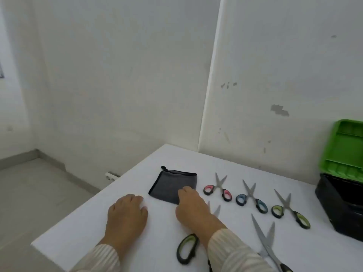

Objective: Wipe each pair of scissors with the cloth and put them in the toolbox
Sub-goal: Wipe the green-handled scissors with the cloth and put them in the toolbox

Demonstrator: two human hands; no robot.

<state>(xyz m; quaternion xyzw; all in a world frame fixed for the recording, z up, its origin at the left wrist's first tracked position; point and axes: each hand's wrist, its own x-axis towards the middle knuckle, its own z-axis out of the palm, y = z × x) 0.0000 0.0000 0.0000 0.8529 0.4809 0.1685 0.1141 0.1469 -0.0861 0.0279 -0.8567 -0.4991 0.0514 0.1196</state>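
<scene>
On the white table [78, 228] | right hand [193, 208] flat, fingers touching the dark cloth [170, 185], not gripping | left hand [126, 214] flat beside it, empty | five scissors, e.g. pink pair [217, 187], all unwiped | toolbox [341, 205] open far right, looks like nothing's in it yet

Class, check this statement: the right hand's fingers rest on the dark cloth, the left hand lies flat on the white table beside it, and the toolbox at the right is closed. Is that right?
Not quite. The toolbox is open, its green lid raised, as the head view shows. The rest holds: the right hand has its fingers on the dark cloth, and the left hand lies flat on the white table.
</scene>
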